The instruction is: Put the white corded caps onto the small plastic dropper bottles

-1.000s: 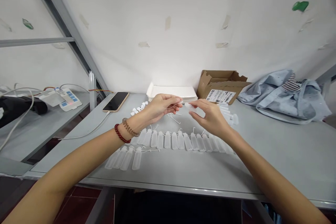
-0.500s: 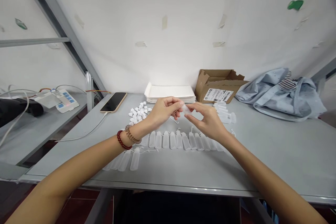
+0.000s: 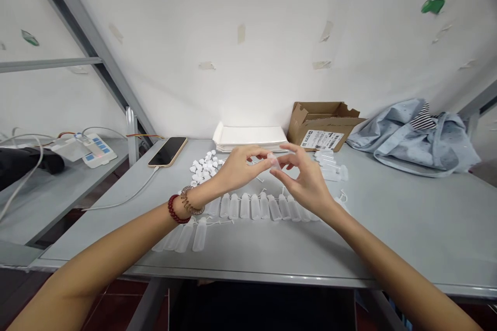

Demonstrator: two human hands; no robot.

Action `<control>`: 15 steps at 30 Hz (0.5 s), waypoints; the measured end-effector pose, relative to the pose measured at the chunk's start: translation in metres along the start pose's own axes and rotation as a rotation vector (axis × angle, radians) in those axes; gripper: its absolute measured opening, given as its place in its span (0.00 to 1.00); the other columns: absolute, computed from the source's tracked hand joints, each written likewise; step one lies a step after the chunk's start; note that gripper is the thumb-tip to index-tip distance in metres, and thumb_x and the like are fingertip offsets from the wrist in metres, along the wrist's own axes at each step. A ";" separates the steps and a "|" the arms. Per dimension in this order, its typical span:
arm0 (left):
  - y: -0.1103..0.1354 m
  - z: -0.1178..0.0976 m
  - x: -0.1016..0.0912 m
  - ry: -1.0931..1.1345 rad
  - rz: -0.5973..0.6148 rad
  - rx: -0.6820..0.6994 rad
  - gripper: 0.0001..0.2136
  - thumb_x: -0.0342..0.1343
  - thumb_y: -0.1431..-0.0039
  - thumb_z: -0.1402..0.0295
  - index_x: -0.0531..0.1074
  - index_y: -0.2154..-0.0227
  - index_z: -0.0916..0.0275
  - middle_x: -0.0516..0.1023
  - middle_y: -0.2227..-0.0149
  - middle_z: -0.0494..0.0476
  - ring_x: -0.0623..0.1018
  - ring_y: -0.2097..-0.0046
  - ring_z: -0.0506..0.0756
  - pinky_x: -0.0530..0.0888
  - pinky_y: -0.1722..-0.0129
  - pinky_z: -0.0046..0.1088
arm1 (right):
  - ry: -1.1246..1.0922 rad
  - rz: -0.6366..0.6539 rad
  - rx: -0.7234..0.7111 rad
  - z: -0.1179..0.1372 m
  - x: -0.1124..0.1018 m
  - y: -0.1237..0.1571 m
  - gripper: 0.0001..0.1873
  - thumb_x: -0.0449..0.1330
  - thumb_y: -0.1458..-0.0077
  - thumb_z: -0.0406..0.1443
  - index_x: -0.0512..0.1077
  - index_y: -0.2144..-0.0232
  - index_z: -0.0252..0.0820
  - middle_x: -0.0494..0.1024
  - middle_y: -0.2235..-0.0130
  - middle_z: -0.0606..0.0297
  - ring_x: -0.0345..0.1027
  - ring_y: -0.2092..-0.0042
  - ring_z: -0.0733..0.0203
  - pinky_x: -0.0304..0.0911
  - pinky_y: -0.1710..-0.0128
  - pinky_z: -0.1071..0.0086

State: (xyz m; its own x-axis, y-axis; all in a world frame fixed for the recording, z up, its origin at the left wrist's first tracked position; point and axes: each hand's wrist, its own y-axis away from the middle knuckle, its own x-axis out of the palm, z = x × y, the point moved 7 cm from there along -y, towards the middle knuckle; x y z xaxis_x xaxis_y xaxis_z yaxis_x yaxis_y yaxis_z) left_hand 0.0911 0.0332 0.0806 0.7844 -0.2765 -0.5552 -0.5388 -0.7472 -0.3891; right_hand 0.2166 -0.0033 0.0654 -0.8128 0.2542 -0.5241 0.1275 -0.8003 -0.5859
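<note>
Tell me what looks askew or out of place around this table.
The crumpled light-blue fabric bag lies slumped on the right of the grey metal table, unlike the translucent plastic bottles set in rows. Torn beige tape scraps cling to the white wall. I see no spill.

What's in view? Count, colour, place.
Held piece: one, translucent, fingertips
Bottles: many, translucent, table rows
Loose pieces: several, clear, by box
Caps: many, white, table
Phone: one, black, left
Cables: several, mostly white, left
Stack: one, white, by wall
Box: one, brown, by wall
Bag: one, blue, right
Device: one, white, left
Black object: one, left
Patches: three, green, wall
Tape: several, beige, wall
Table: one, grey, centre
Bracelets: two, red, brown, left wrist
Left hand, right hand: one each, centre
</note>
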 end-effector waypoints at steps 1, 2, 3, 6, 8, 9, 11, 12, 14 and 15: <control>-0.001 0.000 0.002 0.018 0.040 -0.011 0.12 0.51 0.39 0.61 0.78 0.70 0.58 0.80 0.64 0.52 0.74 0.60 0.54 0.66 0.63 0.29 | -0.011 -0.018 0.004 0.000 0.000 0.001 0.20 0.60 0.45 0.36 0.68 0.49 0.46 0.80 0.65 0.64 0.71 0.66 0.58 0.68 0.63 0.62; -0.001 0.002 0.004 0.037 0.085 -0.028 0.13 0.51 0.39 0.60 0.78 0.70 0.58 0.80 0.65 0.52 0.74 0.61 0.54 0.66 0.64 0.29 | -0.026 -0.028 0.004 0.000 0.000 0.002 0.21 0.60 0.45 0.36 0.68 0.48 0.46 0.80 0.65 0.64 0.71 0.66 0.58 0.68 0.63 0.62; -0.001 0.003 0.006 0.055 0.131 -0.052 0.14 0.51 0.39 0.59 0.79 0.70 0.58 0.79 0.66 0.52 0.74 0.62 0.54 0.66 0.65 0.29 | -0.043 -0.031 0.006 0.000 0.000 0.003 0.21 0.59 0.45 0.37 0.68 0.48 0.45 0.80 0.64 0.63 0.71 0.66 0.58 0.68 0.63 0.62; 0.000 0.011 0.007 0.096 0.237 -0.132 0.16 0.51 0.40 0.54 0.79 0.67 0.58 0.79 0.65 0.53 0.73 0.63 0.55 0.66 0.65 0.30 | -0.167 -0.021 0.099 -0.007 0.001 0.003 0.18 0.60 0.45 0.38 0.72 0.51 0.44 0.80 0.62 0.62 0.71 0.64 0.58 0.67 0.60 0.60; -0.001 0.017 0.002 0.179 0.228 -0.183 0.18 0.49 0.39 0.52 0.79 0.65 0.58 0.79 0.62 0.56 0.74 0.58 0.57 0.67 0.61 0.32 | -0.353 0.023 0.227 -0.015 0.005 0.002 0.19 0.60 0.46 0.38 0.72 0.51 0.44 0.80 0.62 0.62 0.72 0.62 0.58 0.67 0.57 0.59; -0.002 0.020 -0.002 0.251 0.199 -0.206 0.20 0.47 0.38 0.52 0.79 0.64 0.59 0.79 0.60 0.58 0.74 0.55 0.58 0.67 0.59 0.33 | -0.470 0.056 0.288 -0.018 0.008 0.002 0.20 0.61 0.47 0.38 0.72 0.50 0.43 0.80 0.63 0.62 0.72 0.61 0.58 0.66 0.56 0.58; -0.003 0.026 -0.010 0.410 0.118 -0.238 0.23 0.41 0.36 0.53 0.77 0.60 0.61 0.78 0.56 0.61 0.73 0.50 0.60 0.68 0.56 0.35 | -0.702 0.136 0.382 -0.022 0.015 0.002 0.20 0.61 0.47 0.38 0.73 0.51 0.42 0.80 0.63 0.61 0.72 0.60 0.58 0.66 0.54 0.58; -0.002 0.027 -0.012 0.460 0.089 -0.234 0.23 0.39 0.35 0.54 0.76 0.57 0.62 0.77 0.54 0.62 0.72 0.49 0.60 0.68 0.55 0.37 | -0.799 0.177 0.416 -0.022 0.019 0.003 0.19 0.61 0.48 0.38 0.74 0.53 0.41 0.80 0.62 0.60 0.72 0.60 0.58 0.65 0.54 0.58; -0.001 0.024 -0.015 0.422 0.074 -0.172 0.19 0.43 0.37 0.58 0.74 0.54 0.62 0.76 0.53 0.62 0.72 0.48 0.59 0.68 0.53 0.38 | -0.935 0.239 0.480 -0.024 0.025 0.004 0.17 0.62 0.48 0.38 0.75 0.55 0.41 0.79 0.60 0.58 0.72 0.58 0.57 0.65 0.54 0.59; 0.002 0.020 -0.014 0.337 0.091 -0.119 0.17 0.47 0.38 0.59 0.72 0.52 0.61 0.76 0.51 0.61 0.71 0.48 0.59 0.68 0.52 0.38 | -0.979 0.261 0.508 -0.025 0.028 0.006 0.16 0.62 0.49 0.38 0.75 0.56 0.41 0.79 0.58 0.57 0.72 0.57 0.57 0.66 0.54 0.59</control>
State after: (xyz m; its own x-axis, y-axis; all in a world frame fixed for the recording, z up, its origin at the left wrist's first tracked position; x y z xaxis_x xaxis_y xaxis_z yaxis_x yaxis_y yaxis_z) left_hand 0.0728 0.0482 0.0732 0.8026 -0.5141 -0.3026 -0.5873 -0.7698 -0.2500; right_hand 0.2088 0.0131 0.0315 -0.9188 -0.3082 0.2465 0.2940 -0.9512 -0.0937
